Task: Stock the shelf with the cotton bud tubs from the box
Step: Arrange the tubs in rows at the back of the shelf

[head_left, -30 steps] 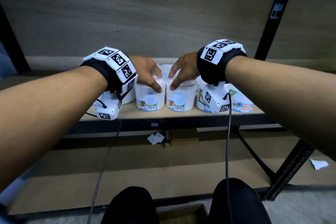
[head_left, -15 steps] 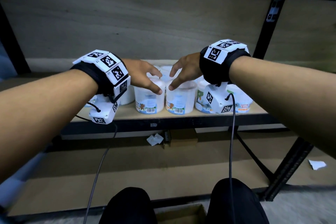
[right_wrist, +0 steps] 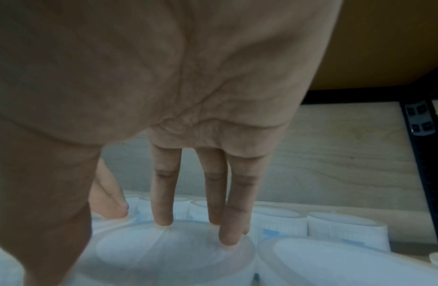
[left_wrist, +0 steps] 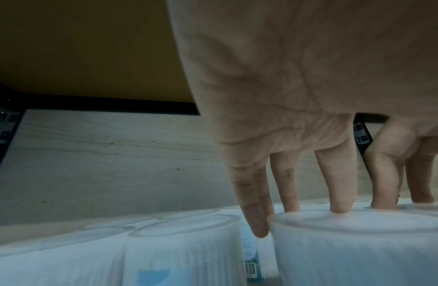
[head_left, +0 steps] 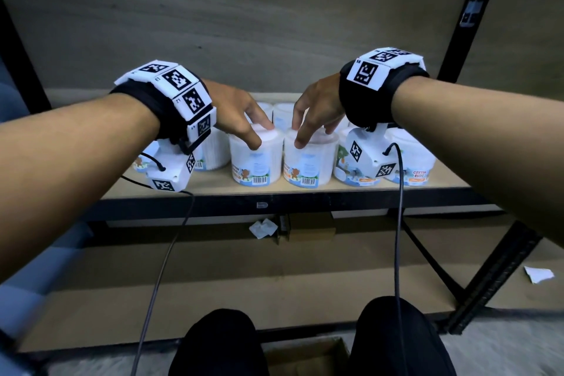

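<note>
head: hands [head_left: 241, 114] [head_left: 317, 110] touching 2 tubs [head_left: 255, 159] [head_left: 309, 162]

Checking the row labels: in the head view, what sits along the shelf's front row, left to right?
Tub half hidden behind the left wrist camera → tub behind it → tub under the left hand → tub under the right hand → tub behind the right wrist camera → tub labelled Cotton Buds.
</note>
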### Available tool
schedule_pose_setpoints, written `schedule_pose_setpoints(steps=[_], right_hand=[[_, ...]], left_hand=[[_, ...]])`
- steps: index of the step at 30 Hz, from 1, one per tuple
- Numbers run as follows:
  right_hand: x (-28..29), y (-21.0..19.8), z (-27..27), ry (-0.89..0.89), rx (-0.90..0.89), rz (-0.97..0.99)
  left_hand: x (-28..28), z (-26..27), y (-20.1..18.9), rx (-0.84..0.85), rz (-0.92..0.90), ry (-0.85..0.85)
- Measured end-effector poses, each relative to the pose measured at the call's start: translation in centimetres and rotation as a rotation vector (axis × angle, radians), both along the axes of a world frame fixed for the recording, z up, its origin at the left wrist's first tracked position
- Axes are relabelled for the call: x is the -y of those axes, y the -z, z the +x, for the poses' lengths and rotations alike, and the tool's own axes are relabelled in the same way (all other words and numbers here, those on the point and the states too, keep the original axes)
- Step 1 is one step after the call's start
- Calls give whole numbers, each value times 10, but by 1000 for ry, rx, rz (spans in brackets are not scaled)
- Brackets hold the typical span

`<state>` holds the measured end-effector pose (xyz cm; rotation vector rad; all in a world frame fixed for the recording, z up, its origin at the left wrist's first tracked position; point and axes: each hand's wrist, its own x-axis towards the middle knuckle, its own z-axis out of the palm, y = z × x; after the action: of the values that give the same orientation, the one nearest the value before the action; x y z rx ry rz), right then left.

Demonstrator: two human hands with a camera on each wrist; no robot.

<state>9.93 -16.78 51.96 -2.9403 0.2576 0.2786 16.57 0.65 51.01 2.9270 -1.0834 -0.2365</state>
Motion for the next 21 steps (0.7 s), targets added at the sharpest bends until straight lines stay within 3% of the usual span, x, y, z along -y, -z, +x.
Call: schedule_pose_setpoints(steps=[11,16,21], right_hand=[[9,-2,-6,-133,-58,10],[16,-2,-9,-194,-95,55],[18,0,-9,-193,-90,70]], left_hand=[[2,1,8,0,-72,-65],[5,-3,13,143,-26,-91],[4,-5,15,174,-23,-93]])
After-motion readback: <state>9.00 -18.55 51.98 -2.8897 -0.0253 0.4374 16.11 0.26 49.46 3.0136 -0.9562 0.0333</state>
